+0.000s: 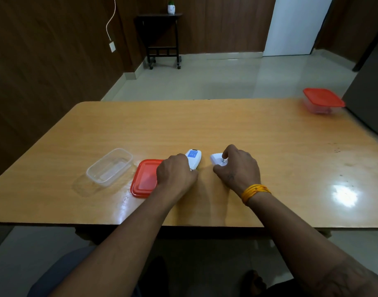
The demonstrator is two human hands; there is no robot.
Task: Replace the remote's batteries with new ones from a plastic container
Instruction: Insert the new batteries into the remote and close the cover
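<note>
A white remote [194,157] with a blue label lies on the wooden table [205,129]. My left hand [175,174] grips its near end with curled fingers. To the right, my right hand [237,168] holds a white piece [217,159] with a metal contact, thumb and fingers curled round it. A clear plastic container [109,167] stands open at the left, and nothing shows inside it. Its red lid [144,179] lies flat between the container and my left hand. No battery is visible.
A second clear container with a red lid [322,100] stands closed at the table's far right corner. A dark surface [368,88] rises beside that corner. Beyond the table are a tiled floor and a dark side table [160,37].
</note>
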